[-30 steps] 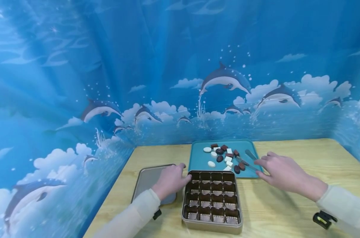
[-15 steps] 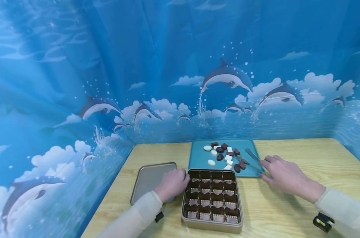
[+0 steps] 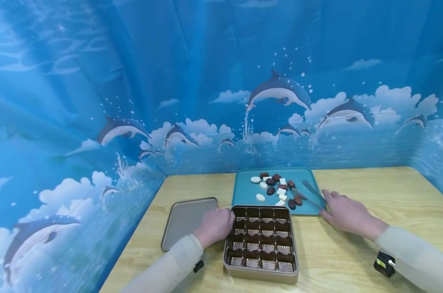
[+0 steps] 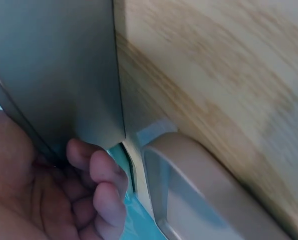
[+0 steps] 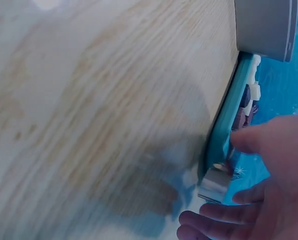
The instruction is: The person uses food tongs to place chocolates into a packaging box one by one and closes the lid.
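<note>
A metal tin [image 3: 259, 276] with a dark brown divided insert [image 3: 259, 240] sits at the front middle in the head view. My left hand [image 3: 215, 224] grips its far left corner, fingers curled; the left wrist view has the curled fingers [image 4: 106, 185] beside the tin's wall [image 4: 63, 60]. At the right edge of the teal tray [image 3: 243, 191], my right hand [image 3: 349, 215] pinches metal tongs [image 3: 311, 201] near their bent end. The tongs' two arms lie spread over the tray. In the right wrist view the bend [image 5: 216, 182] shows between thumb and fingers.
Several white and brown chocolates [image 3: 280, 191] lie on the tray, close behind the tin. A metal lid [image 3: 186, 217] lies on the wooden table [image 3: 390, 195] left of the tin. A blue dolphin-print curtain [image 3: 207, 101] stands behind and to the left.
My left hand has come down to the tin's far left corner and curled its fingers there. My right hand has shifted slightly right along the tongs, which stay nearly in place.
</note>
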The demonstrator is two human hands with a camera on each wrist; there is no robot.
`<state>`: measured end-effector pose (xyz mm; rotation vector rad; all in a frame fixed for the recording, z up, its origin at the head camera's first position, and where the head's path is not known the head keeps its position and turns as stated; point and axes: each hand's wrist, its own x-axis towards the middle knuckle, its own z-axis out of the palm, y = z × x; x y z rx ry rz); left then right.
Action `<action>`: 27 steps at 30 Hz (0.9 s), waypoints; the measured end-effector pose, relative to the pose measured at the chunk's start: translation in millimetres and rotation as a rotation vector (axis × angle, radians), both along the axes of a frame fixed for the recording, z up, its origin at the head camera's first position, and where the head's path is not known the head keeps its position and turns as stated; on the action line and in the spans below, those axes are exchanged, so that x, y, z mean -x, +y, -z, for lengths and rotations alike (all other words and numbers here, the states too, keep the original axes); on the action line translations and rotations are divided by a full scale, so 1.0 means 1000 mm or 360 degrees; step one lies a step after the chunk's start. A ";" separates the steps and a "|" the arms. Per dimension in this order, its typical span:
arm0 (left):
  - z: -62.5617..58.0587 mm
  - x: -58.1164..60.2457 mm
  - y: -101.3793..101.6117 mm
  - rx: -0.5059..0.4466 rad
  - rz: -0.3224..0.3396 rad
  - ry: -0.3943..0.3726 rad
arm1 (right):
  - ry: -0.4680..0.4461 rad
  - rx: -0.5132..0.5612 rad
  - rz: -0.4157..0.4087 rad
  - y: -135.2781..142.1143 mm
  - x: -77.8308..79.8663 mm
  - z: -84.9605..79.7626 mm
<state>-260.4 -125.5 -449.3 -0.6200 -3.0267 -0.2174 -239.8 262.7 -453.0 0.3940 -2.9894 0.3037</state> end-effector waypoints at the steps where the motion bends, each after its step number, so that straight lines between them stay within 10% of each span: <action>1: 0.000 0.000 0.000 -0.0004 -0.0004 0.0001 | -0.0002 0.0005 0.0006 -0.001 0.002 0.001; 27: 0.002 -0.002 0.003 0.0010 -0.0074 -0.0044 | -0.0378 0.0312 0.0096 -0.001 0.022 -0.011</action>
